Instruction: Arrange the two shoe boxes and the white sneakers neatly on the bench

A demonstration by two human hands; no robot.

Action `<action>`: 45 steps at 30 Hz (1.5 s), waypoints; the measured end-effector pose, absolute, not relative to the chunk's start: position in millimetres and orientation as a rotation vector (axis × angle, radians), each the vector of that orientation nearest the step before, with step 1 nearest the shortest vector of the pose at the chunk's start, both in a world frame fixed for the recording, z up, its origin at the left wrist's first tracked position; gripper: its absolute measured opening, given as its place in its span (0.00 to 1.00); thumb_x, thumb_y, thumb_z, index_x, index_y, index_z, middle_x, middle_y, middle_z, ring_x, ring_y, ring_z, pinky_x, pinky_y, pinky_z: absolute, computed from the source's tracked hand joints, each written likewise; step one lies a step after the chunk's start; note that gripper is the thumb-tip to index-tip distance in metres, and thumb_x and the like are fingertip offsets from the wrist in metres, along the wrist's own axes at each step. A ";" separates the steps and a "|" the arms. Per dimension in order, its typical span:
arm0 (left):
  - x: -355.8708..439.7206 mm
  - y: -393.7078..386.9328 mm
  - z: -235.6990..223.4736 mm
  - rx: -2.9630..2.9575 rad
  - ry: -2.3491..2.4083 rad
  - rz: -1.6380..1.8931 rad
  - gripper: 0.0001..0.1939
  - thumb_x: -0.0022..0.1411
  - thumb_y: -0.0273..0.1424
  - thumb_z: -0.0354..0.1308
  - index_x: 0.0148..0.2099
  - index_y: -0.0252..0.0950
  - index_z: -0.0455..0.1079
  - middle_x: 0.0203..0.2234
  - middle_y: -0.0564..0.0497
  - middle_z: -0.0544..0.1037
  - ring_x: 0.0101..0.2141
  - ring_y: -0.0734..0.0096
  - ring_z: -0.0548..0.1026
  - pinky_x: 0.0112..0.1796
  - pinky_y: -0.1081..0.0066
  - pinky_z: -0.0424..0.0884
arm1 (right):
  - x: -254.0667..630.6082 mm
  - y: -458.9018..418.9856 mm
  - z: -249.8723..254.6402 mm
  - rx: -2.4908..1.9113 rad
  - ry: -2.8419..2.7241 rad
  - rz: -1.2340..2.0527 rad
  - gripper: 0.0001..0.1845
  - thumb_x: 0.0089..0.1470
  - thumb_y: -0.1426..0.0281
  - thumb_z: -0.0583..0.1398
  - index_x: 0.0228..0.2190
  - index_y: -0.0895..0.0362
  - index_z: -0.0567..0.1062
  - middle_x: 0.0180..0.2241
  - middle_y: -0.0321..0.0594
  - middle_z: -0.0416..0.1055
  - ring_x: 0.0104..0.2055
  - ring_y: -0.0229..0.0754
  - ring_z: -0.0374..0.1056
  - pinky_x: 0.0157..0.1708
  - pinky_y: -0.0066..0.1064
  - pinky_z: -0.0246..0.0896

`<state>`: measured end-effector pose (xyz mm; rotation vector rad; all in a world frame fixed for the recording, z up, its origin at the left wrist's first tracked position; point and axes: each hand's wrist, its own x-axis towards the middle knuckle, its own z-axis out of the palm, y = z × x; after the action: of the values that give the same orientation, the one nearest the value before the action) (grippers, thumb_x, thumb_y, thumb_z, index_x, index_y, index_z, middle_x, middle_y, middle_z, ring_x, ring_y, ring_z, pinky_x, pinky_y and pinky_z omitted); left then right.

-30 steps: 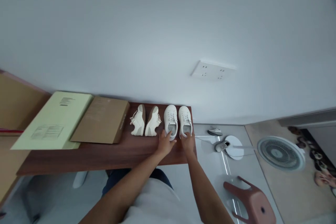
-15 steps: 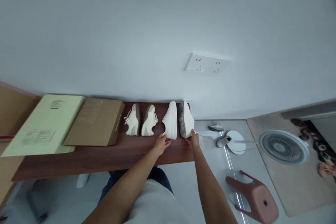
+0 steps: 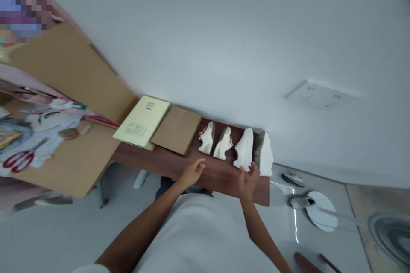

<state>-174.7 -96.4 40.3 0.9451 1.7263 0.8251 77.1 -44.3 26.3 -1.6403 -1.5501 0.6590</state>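
Note:
Two pairs of shoes stand on their sides in a row along a dark wooden bench [image 3: 221, 181]. On the left are a cream shoe [image 3: 207, 138] and a matching cream shoe [image 3: 223, 144] with brown soles. To their right sit a white shoe [image 3: 244, 149] and another white shoe [image 3: 266, 155], whose grey sole shows. My right hand [image 3: 248, 182] hovers in front of the white pair, fingers apart, holding nothing. In front of the cream pair is my left hand [image 3: 193, 172], also without anything in it, fingers loosely stretched.
A brown box [image 3: 177, 129] and a pale green box [image 3: 142, 123] lie left of the shoes. Further left, a cluttered desk holds red-handled scissors [image 3: 22, 160]. A wall socket [image 3: 323, 95], floor shoe [image 3: 301, 201] and fan [image 3: 392, 236] are to the right.
Both hands have let go of the white shoes and drawn back, the left one moving toward the cream pair. My view has swung left, bringing the desk into sight.

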 end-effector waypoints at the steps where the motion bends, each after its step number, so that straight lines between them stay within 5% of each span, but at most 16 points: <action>1: -197.6 -111.3 46.1 0.925 1.793 0.865 0.22 0.63 0.39 0.54 0.56 0.37 0.72 0.30 0.49 0.81 0.37 0.60 0.80 0.46 0.63 0.72 | 51.5 -50.3 30.1 -1.540 -1.696 0.645 0.35 0.63 0.54 0.53 0.64 0.60 0.57 0.60 0.60 0.60 0.62 0.57 0.60 0.59 0.54 0.59; 5: -284.3 -157.7 58.1 0.726 2.052 1.104 0.26 0.65 0.42 0.50 0.60 0.34 0.69 0.22 0.52 0.77 0.35 0.59 0.82 0.43 0.61 0.73 | -69.6 -66.3 38.8 -1.248 -2.303 0.590 0.26 0.63 0.63 0.56 0.60 0.57 0.66 0.65 0.58 0.59 0.67 0.58 0.55 0.62 0.55 0.55; 11: -385.3 -180.8 56.1 0.678 2.113 1.227 0.29 0.64 0.44 0.55 0.62 0.35 0.65 0.35 0.45 0.83 0.40 0.58 0.82 0.47 0.58 0.74 | -208.5 -61.2 23.4 -1.200 -2.797 0.460 0.37 0.58 0.66 0.63 0.67 0.53 0.61 0.70 0.53 0.52 0.72 0.62 0.46 0.67 0.61 0.41; 14: -432.5 -185.0 58.5 0.738 2.046 1.193 0.30 0.63 0.45 0.57 0.63 0.35 0.64 0.39 0.43 0.83 0.41 0.57 0.82 0.48 0.58 0.73 | -213.6 -56.1 3.1 -1.265 -2.838 0.353 0.35 0.61 0.73 0.58 0.67 0.51 0.60 0.71 0.48 0.51 0.72 0.57 0.47 0.68 0.57 0.41; 21: -536.6 -195.5 60.7 0.826 2.046 1.057 0.29 0.60 0.45 0.58 0.57 0.33 0.69 0.26 0.48 0.81 0.37 0.56 0.81 0.47 0.57 0.73 | -191.4 -54.3 -13.6 -1.419 -2.811 0.165 0.35 0.61 0.77 0.50 0.67 0.47 0.60 0.71 0.41 0.52 0.72 0.53 0.49 0.68 0.53 0.45; 27: -591.1 -180.4 55.3 0.917 2.002 1.017 0.27 0.58 0.43 0.59 0.56 0.34 0.70 0.25 0.49 0.80 0.36 0.56 0.81 0.46 0.57 0.74 | -204.4 -47.4 -0.3 -1.544 -2.768 0.170 0.36 0.58 0.79 0.50 0.66 0.48 0.62 0.71 0.40 0.51 0.73 0.53 0.47 0.67 0.57 0.44; 33: -613.4 -156.6 42.1 0.833 2.056 1.150 0.26 0.61 0.38 0.60 0.59 0.34 0.67 0.43 0.43 0.81 0.46 0.60 0.80 0.51 0.60 0.73 | -231.5 -67.4 24.4 -1.675 -2.536 0.284 0.37 0.57 0.73 0.56 0.67 0.51 0.60 0.72 0.48 0.47 0.73 0.64 0.42 0.66 0.66 0.39; 40: -624.7 -133.5 13.7 0.721 1.905 1.085 0.32 0.64 0.39 0.62 0.67 0.36 0.60 0.62 0.34 0.69 0.61 0.56 0.70 0.61 0.57 0.65 | -350.6 -105.0 31.4 -1.275 -2.016 0.876 0.38 0.62 0.61 0.56 0.69 0.55 0.53 0.69 0.51 0.55 0.71 0.51 0.52 0.68 0.51 0.49; 45: -632.3 -110.5 -9.7 0.706 1.853 1.012 0.34 0.63 0.42 0.63 0.66 0.36 0.61 0.66 0.36 0.65 0.65 0.55 0.65 0.64 0.57 0.59 | -404.5 -95.4 15.4 -1.569 -1.690 1.144 0.44 0.59 0.59 0.60 0.69 0.61 0.50 0.70 0.56 0.52 0.73 0.54 0.46 0.70 0.51 0.45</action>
<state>-632.3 -110.5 -9.7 0.7058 1.8531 1.0122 -404.5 -95.4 15.4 -1.5687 -1.6898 1.1443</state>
